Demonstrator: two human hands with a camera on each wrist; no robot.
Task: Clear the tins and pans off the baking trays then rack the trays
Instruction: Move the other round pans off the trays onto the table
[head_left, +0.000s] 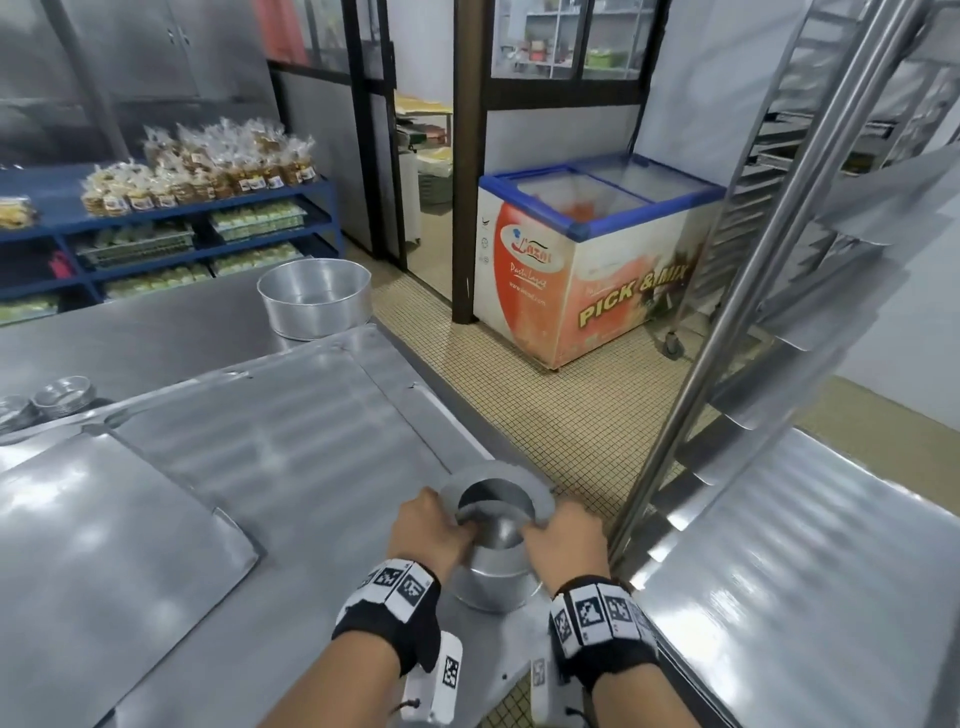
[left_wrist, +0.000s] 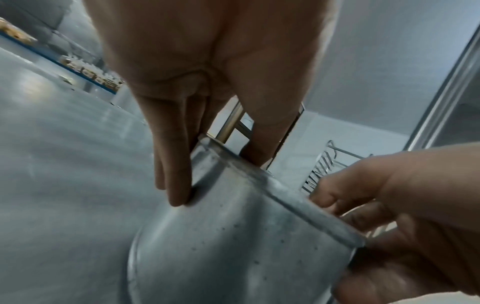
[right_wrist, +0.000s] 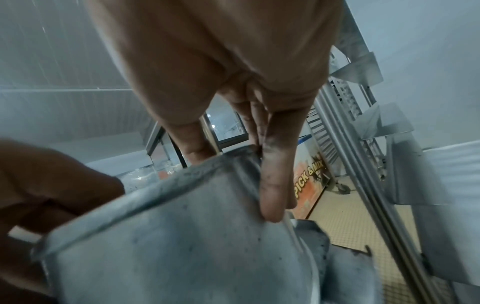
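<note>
Both hands grip one tall round aluminium tin (head_left: 493, 566) by its rim, left hand (head_left: 431, 530) and right hand (head_left: 563, 540) either side, at the near right corner of the flat steel baking trays (head_left: 291, 441) on the bench (head_left: 130, 338). Trays look nearly cleared; a wide round aluminium pan (head_left: 314, 299) sits far off them. No tray racked yet, it seems: the steel trolley rack (head_left: 769, 291) waits right.

Head view: high, looking forward and down over the steel surface (head_left: 156, 338) toward both hands and the tray rack (head_left: 779, 260). Wrist views: very close, along each palm at the round tin (left_wrist: 233, 236), each catching the opposite hand. Shared by all three: tin, rack.
</note>
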